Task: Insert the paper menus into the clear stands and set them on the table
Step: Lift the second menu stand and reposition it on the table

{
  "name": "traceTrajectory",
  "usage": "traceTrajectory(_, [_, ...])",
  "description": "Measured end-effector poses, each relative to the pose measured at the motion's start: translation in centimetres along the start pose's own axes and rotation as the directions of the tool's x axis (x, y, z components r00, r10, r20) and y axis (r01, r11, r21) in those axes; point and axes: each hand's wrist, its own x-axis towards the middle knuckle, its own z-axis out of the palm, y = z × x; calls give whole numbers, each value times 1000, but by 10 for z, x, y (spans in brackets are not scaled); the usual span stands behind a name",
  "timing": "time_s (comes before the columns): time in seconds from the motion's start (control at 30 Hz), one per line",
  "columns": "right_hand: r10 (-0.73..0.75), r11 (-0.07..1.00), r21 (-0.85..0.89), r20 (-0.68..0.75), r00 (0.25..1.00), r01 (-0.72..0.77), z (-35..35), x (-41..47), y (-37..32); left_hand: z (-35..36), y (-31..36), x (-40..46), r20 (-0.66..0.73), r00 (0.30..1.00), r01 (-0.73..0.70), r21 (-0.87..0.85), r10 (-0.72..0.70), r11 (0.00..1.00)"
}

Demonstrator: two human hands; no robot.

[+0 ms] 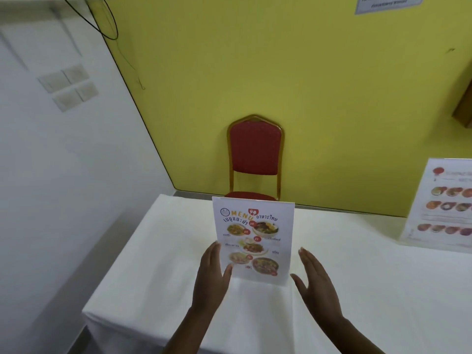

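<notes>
A paper menu in a clear stand [255,238] stands upright on the white tablecloth [357,290], facing me, with food photos and the word MENU at its top. My left hand [213,274] is flat against the stand's left edge, its thumb touching the lower left front. My right hand [315,279] is open just right of the stand, fingers straight, a small gap between it and the stand's edge. A second menu in a clear stand [444,203] stands at the table's far right, partly cut off by the frame.
A red chair with a gold frame [255,154] stands behind the table against the yellow wall. The table's left edge [120,254] drops off beside a white wall. A black cable [109,26] hangs at the upper left.
</notes>
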Motion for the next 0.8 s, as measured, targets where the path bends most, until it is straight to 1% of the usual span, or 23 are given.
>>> traceTrajectory(0.1, [5,1000,21,51,999,-6,5,18,-4,-2,2,18,48,998,50,-22,-49,999])
traceTrajectory(0.2, [73,985,146,116,991,-89,6,30,-16,-2,2,32,127,987,110,-76,-100,991])
traceTrajectory(0.27, [106,965,231,105,989,-128,5,36,-25,0,2,39,154,982,127,-137,-106,982])
traceTrajectory(0.37, [183,903,375,111,977,-211,6,45,-35,-1,2,46,134,986,124,-186,-100,975])
traceTrajectory(0.43, [215,869,427,126,968,-249,9,51,-43,-5,-4,52,111,989,118,-203,-97,972])
traceTrajectory(0.6, [213,843,483,103,972,-236,30,75,-80,-29,-40,83,34,998,55,-221,-49,974])
traceTrajectory(0.8, [174,857,481,66,983,-184,75,130,-156,-83,-109,144,-48,999,5,-250,-18,968])
